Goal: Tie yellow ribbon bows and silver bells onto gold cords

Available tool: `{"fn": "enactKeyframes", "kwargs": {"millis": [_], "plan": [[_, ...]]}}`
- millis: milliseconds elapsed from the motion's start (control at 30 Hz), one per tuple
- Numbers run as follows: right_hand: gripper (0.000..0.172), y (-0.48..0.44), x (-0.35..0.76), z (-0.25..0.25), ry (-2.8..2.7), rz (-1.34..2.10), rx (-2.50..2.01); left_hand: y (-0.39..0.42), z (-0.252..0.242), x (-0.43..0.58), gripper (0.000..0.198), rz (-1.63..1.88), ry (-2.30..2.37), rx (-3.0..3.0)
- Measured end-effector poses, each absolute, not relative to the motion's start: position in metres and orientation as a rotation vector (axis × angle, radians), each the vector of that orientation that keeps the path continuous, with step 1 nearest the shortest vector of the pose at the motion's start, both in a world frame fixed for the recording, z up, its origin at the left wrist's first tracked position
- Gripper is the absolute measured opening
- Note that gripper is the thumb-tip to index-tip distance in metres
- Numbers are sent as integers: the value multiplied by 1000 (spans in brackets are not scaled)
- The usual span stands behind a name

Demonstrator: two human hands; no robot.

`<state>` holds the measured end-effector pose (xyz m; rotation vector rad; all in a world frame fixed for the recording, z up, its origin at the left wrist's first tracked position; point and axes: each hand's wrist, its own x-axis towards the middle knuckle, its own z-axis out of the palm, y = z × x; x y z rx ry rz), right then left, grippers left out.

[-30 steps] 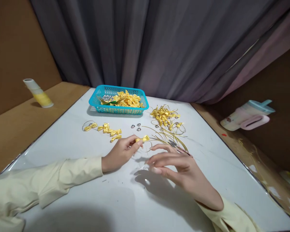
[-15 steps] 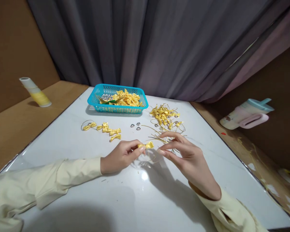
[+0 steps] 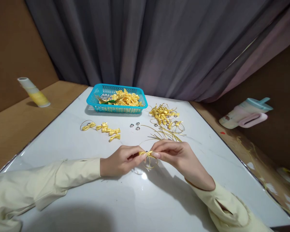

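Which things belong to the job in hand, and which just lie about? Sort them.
Seemingly the job's: held yellow bow, loose bows, silver pieces, gold cords, bow pile, blue basket.

Probably lying about: lidded cup, red scrap, white-and-yellow tube (unclear).

Glare spot on tabletop (image 3: pixel 125 196); curtain (image 3: pixel 159 42) dim; edges stretched, perhaps slightly blurred.

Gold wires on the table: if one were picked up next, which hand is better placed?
Probably the right hand: it is closer to the gold wires than the left hand, though both pinch the yellow bow.
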<state>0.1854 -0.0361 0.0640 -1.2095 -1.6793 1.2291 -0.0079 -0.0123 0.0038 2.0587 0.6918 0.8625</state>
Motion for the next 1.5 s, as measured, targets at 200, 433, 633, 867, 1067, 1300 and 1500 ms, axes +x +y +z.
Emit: {"fn": "enactKeyframes", "kwargs": {"millis": [200, 433, 633, 867, 1067, 1300, 1500], "plan": [[17, -37, 186, 66, -1714, 1215, -1215, -13, 3, -8, 21, 876, 650, 2068], [15, -32, 192, 59, -1654, 1441, -1226, -13, 0, -9, 22, 849, 640, 2120], [15, -35, 190, 62, -1795, 1226, -1260, -13, 2, -7, 23, 802, 699, 2027], [13, -44, 186, 56, -2110, 657, -1131, -13, 4, -7, 23, 755, 707, 1984], [14, -44, 184, 54, -2110, 627, -1147, -13, 3, -6, 22, 746, 709, 1963], [14, -46, 188, 64, -1901, 639, -1267, -13, 5, -5, 25, 818, 784, 1920], [15, -51, 190, 71, -1768, 1001, -1434, -12, 5, -6, 26, 896, 862, 1889]]}}
